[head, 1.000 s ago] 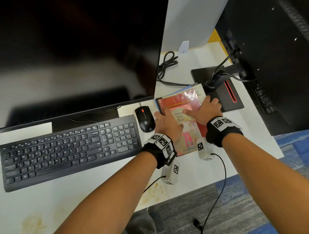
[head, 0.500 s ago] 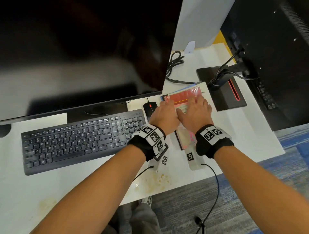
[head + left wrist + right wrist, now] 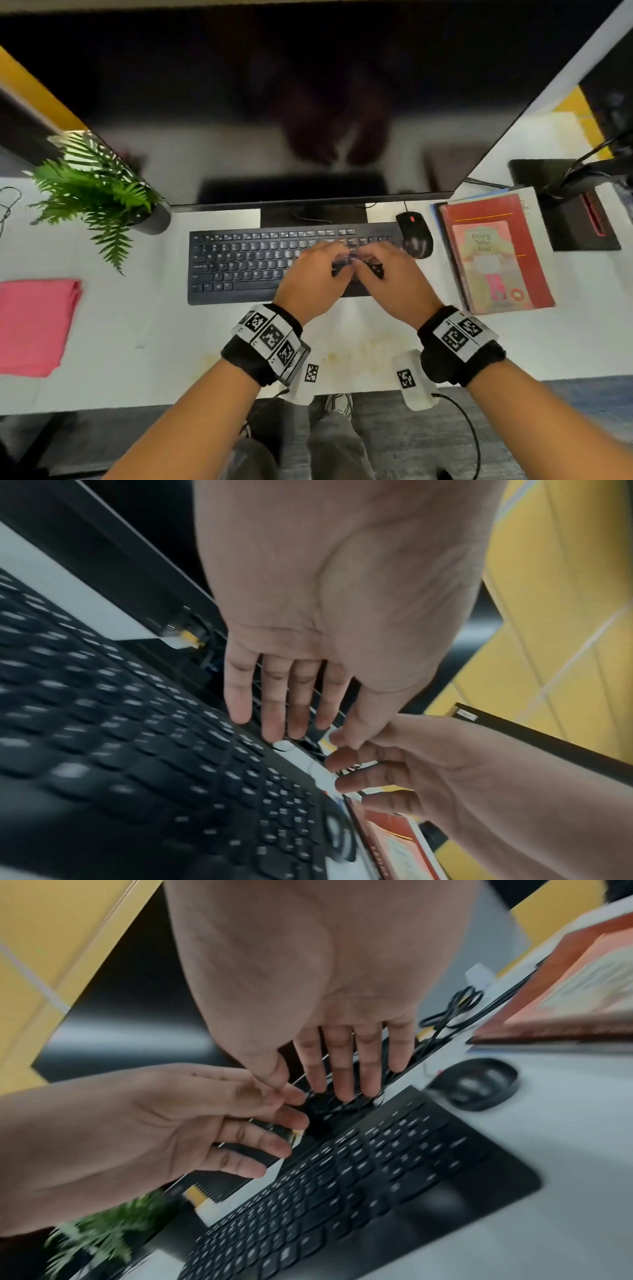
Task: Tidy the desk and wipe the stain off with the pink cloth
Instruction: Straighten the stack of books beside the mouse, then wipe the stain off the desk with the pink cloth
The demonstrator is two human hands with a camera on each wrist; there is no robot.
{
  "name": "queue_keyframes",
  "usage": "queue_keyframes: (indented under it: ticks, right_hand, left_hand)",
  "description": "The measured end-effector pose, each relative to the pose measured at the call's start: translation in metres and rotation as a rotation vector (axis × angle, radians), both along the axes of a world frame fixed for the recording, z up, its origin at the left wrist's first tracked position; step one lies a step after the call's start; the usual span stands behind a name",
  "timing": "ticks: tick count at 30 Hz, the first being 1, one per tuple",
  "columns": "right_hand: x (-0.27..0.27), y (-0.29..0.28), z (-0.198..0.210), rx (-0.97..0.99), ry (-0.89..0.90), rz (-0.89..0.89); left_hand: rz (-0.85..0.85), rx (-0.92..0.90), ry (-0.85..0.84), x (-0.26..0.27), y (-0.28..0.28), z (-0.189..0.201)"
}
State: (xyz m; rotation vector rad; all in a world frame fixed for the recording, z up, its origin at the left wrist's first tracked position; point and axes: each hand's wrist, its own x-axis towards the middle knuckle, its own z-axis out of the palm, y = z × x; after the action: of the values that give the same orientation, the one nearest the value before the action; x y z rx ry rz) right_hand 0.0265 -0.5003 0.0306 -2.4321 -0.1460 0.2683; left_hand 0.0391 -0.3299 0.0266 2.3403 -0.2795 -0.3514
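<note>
The folded pink cloth (image 3: 34, 325) lies at the desk's far left edge, well away from both hands. A yellowish stain (image 3: 356, 356) marks the white desk (image 3: 137, 370) near its front edge, between my wrists. My left hand (image 3: 315, 274) and right hand (image 3: 390, 274) are side by side over the right part of the black keyboard (image 3: 246, 263). Their fingers are straight and hold nothing. The left wrist view shows the left fingers (image 3: 274, 712) just above the keys. The right fingers (image 3: 346, 1074) point at the keyboard's back edge. Whether they touch the keys is blurred.
A black mouse (image 3: 416, 233) sits just right of the keyboard. A stack of books (image 3: 493, 253) with a red cover lies further right, beside a black stand (image 3: 575, 219). A potted fern (image 3: 96, 195) stands back left. The big monitor (image 3: 308, 102) overhangs the keyboard's back.
Both hands left the book stack and moved left over the keyboard. The view swung left, bringing the pink cloth and the fern into sight.
</note>
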Motion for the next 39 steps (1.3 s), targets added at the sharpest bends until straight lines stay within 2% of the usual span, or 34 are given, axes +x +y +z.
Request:
queue_keyframes:
  ticks: [8,16,19,25,30,35,39]
  right_hand:
    - [-0.015,0.165,-0.011,0.095,0.099,0.221]
    - [-0.020,0.315,-0.017,-0.061,0.192,0.428]
    - [-0.016,0.358,-0.026,-0.130,0.217,0.467]
    - [-0.021,0.456,-0.045,-0.129,0.147,0.513]
    - [-0.029,0.515,-0.053,-0.163,0.069,0.578]
    - [-0.035,0.546,-0.064,-0.241,0.049,0.595]
    - [-0.038,0.557,-0.066,-0.315,0.026,0.601]
  left_hand:
    - [0.331,-0.032,0.025,-0.033,0.157,-0.011]
    - [0.537,0.006,0.085,-0.062,0.305,-0.023]
    - [0.558,0.012,0.068,-0.071,0.353,-0.028]
    - [0.548,0.202,0.051,-0.087,0.448,-0.045]
    - [0.526,0.437,0.072,-0.087,0.497,-0.063]
    - [0.469,0.448,0.053,-0.089,0.521,-0.081]
    - [0.545,0.396,0.031,-0.088,0.530,-0.085]
